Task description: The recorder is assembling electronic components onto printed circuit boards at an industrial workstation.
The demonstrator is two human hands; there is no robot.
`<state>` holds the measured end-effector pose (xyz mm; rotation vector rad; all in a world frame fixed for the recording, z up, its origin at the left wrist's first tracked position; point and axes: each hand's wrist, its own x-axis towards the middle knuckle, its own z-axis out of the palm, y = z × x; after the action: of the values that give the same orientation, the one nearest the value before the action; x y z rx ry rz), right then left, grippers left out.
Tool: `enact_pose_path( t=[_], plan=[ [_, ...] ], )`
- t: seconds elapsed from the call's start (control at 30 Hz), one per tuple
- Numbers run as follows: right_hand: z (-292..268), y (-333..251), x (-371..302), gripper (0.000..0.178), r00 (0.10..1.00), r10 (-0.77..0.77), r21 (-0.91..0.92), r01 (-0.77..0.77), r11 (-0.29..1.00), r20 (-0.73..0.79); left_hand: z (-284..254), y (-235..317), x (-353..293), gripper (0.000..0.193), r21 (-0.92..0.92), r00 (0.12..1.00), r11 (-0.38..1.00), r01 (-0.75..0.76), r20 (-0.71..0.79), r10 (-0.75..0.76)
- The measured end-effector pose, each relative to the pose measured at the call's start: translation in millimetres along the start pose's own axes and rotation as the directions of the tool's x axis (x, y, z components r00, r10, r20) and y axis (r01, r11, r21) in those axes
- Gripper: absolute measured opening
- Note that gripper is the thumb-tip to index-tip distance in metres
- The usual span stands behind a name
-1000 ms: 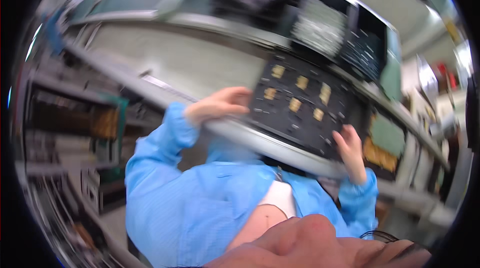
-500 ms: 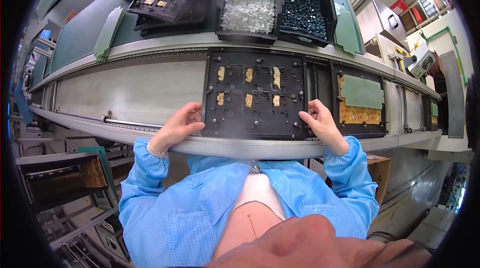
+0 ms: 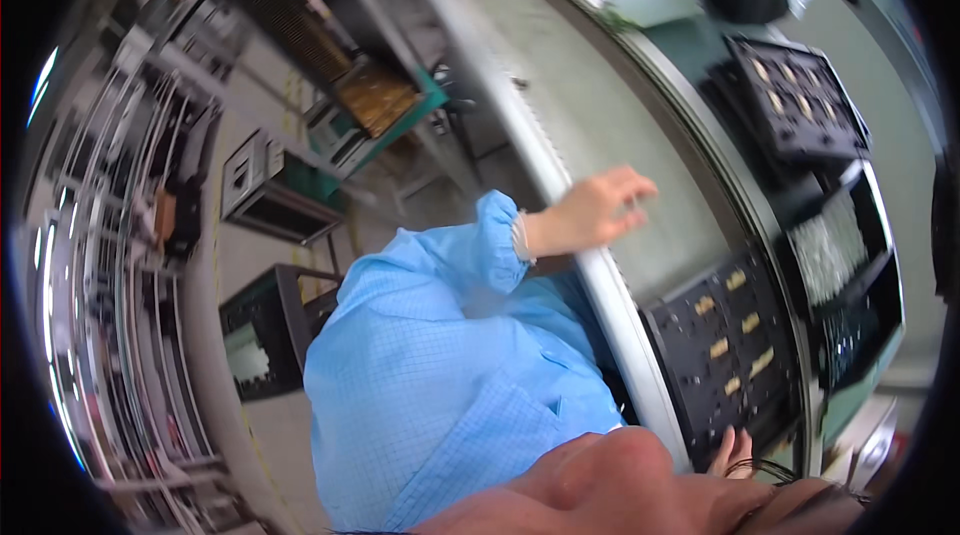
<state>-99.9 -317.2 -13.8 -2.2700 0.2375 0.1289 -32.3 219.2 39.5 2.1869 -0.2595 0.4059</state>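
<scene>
A black fixture plate (image 3: 735, 335) with several tan tape-like pieces on it sits across the conveyor rails at the lower right. My left hand (image 3: 595, 208) is in the air over the conveyor's near rail, apart from the plate. Its fingers are stretched and somewhat apart, slightly blurred, with nothing in them. At the plate's near corner, low in the picture, my right hand (image 3: 733, 455) shows only in part. Its visible fingers are stretched out beside the plate's edge; the rest is hidden.
Beyond the conveyor (image 3: 570, 75) lie another black plate (image 3: 800, 100), a bin of whitish parts (image 3: 828, 253) and a bin of dark parts (image 3: 845, 335). At left stand a slotted rack (image 3: 300, 25), a metal-and-green box (image 3: 275, 190) and shelving (image 3: 130, 315).
My view has swung to the left, bringing in the racks and floor. My left hand has come away from the plate's left side; my right hand stays near its edge.
</scene>
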Motion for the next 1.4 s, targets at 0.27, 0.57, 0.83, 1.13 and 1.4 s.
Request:
enact_pose_path(
  t=[0.27, 0.57, 0.83, 1.13, 1.4],
  plan=[
    [-5.6, 7.3, 77.3, 0.041, 0.931, -0.365, -0.407, 0.333, 0.850, 0.000, -221.2, -217.4, -115.7, 0.051, 0.623, 0.701, 0.356, 0.697, -0.697, -0.154],
    [22.0, -158.4, -4.0, 0.032, 0.856, -0.509, -0.589, 0.458, 0.666, 0.089, -249.8, -337.3, -209.7, 0.050, 0.638, 0.603, -0.221, 0.737, -0.769, -0.211],
    [17.6, -142.3, -0.2, 0.026, 0.852, -0.508, -0.542, 0.489, 0.683, 0.129, -222.7, -272.7, -194.0, 0.025, 0.841, 0.851, -0.260, 0.475, -0.514, -0.107],
    [1.5, -102.3, -0.2, 0.024, 0.868, -0.470, -0.517, 0.480, 0.709, 0.160, -147.2, -224.8, -199.7, 0.052, 0.955, 0.959, -0.102, 0.280, -0.282, -0.012],
    [-3.2, -106.2, -18.5, 0.025, 0.863, -0.495, -0.300, 0.501, 0.812, 0.103, -94.0, -42.9, -146.8, 0.057, 0.948, 0.885, 0.273, 0.166, -0.265, 0.382]
  ],
)
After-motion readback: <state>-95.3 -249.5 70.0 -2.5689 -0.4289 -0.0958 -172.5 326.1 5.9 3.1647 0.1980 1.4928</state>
